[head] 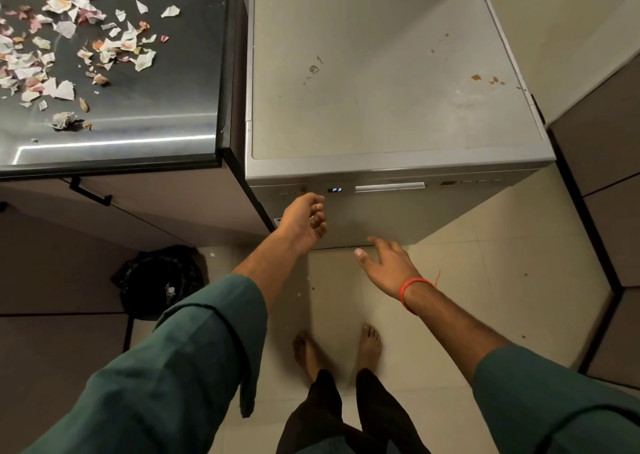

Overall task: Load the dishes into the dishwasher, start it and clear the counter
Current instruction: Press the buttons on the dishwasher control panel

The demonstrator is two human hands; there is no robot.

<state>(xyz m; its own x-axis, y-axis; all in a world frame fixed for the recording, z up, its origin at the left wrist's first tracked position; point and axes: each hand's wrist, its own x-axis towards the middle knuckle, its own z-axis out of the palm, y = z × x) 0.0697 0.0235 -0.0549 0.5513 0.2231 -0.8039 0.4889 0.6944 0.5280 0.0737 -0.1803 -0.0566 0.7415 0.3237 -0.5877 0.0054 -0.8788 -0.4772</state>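
Note:
A silver freestanding dishwasher (388,83) stands ahead with its door closed. Its front panel carries a small lit display (335,189) reading P3 and a recessed handle (389,187). My left hand (304,219) hovers just below the left end of the panel, fingers loosely curled, holding nothing. My right hand (386,261) floats lower, in front of the door, fingers relaxed and empty. A dark glossy counter (145,131) at the left is strewn with several torn paper scraps (69,38).
A black bin bag (159,278) sits on the floor under the counter, left of my arm. Cabinet fronts (602,162) close in on the right. Pale floor tiles (485,280) spread before the dishwasher, where my bare feet stand.

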